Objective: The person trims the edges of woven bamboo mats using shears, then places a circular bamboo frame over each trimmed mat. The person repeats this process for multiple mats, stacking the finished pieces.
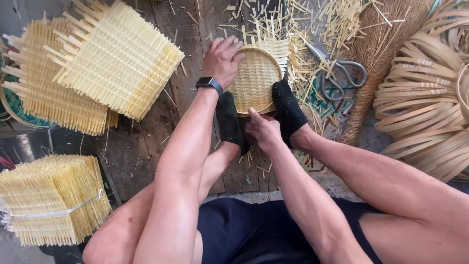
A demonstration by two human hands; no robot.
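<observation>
A round woven bamboo tray (255, 80) lies on the wooden floor between my two feet in black socks. My left hand (222, 61) presses on its upper left rim, fingers curled over the edge; a dark watch sits on that wrist. My right hand (264, 129) grips the tray's near rim, thumb on top. A square woven mat (278, 49) sticks out from under the tray at its far right side.
Stacks of square woven bamboo mats (105, 58) lie at the left, and a tied bundle (51, 198) at lower left. Scissors (337, 71) and a straw broom (376, 54) rest to the right among cut splints. Bamboo hoops (425, 102) pile at far right.
</observation>
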